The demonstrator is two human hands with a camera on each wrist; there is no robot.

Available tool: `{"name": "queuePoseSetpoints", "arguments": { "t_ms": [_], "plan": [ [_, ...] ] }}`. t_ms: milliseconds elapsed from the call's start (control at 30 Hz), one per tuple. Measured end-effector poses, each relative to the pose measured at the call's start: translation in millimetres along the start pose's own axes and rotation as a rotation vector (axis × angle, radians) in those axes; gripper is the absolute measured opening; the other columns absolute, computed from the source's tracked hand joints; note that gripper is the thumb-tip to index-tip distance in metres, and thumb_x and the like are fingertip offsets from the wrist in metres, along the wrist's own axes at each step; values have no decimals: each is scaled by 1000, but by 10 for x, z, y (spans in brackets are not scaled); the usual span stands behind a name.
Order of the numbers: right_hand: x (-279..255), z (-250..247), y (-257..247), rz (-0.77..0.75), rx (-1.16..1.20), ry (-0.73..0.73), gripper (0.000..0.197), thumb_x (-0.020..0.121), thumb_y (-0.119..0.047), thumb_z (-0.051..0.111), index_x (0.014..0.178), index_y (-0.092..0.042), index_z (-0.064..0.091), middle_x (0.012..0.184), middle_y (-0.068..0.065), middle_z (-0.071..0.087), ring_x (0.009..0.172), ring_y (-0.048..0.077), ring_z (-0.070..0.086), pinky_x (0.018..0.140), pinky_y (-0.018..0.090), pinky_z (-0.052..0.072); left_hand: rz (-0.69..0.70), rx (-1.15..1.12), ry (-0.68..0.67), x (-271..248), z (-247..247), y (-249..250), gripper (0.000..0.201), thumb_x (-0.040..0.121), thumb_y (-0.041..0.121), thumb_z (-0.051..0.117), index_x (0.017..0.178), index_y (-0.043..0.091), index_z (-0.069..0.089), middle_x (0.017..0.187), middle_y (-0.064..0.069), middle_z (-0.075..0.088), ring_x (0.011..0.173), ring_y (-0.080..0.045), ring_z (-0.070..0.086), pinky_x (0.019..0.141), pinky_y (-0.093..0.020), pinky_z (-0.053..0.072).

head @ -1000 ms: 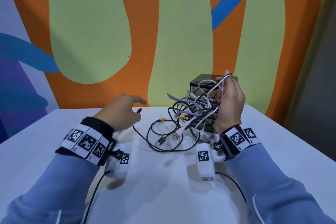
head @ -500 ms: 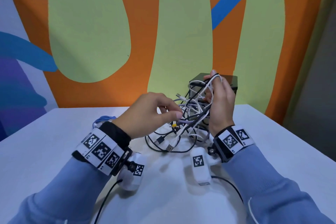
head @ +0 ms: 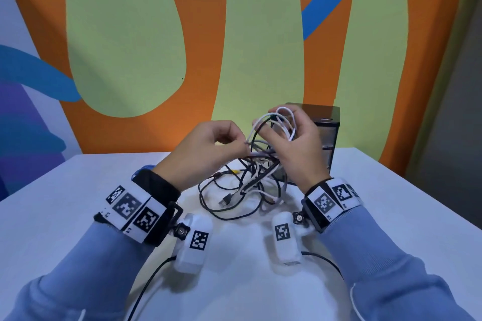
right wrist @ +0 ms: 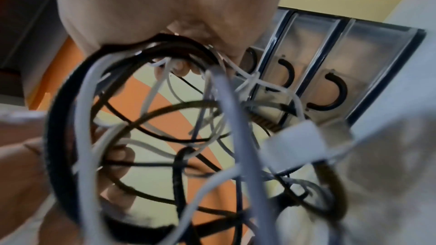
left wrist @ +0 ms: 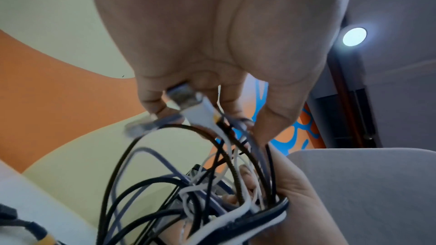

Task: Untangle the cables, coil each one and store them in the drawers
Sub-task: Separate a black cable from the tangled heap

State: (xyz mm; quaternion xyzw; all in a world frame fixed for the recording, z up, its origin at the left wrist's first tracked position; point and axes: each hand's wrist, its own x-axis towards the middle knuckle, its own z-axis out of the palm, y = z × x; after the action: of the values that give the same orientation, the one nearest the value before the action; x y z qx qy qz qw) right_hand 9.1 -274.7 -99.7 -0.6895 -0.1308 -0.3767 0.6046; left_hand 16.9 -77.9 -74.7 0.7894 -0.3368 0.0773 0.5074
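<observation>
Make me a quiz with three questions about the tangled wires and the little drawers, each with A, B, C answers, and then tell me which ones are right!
1. Where is the drawer unit?
A. at the table's far edge, behind the right hand
B. on the floor
C. beside the left elbow

2. How many drawer fronts with curved handles does the right wrist view show?
A. one
B. three
C. six

3. What state is the cable bundle in?
A. neatly coiled
B. shut in a drawer
C. tangled, partly lifted by both hands

Answers:
1. A, the unit stands on the white table by the wall, past the right hand.
2. B, three fronts sit side by side, each with a dark handle.
3. C, the right hand grips loops up high, the left hand pinches strands, and other loops trail on the table.
</observation>
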Motion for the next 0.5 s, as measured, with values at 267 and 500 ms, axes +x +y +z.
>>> {"name": "queuePoseSetpoints", "arguments": {
  "t_ms": [267, 500],
  "plan": [
    [50, -87, 97, 4, -87, -41, 41, 81, 5, 69, 113, -20, 63, 107, 9, 68, 92, 38, 60, 75, 45, 56, 78, -34, 375, 79, -26, -106, 43, 97, 12, 75, 69, 27, 46, 71, 2, 53, 71, -33, 64, 73, -38, 52],
    [98, -142, 98, -41, -79, -48, 51, 84, 19, 53, 114, -20, 65, 113, 0, 70, 105, 13, 67, 88, 31, 56, 90, -200, 640, 78, -156, -12, 27, 108, 29, 62, 95, 17, 41, 68, -7, 45, 49, -23, 44, 54, -37, 50]
  ]
}}
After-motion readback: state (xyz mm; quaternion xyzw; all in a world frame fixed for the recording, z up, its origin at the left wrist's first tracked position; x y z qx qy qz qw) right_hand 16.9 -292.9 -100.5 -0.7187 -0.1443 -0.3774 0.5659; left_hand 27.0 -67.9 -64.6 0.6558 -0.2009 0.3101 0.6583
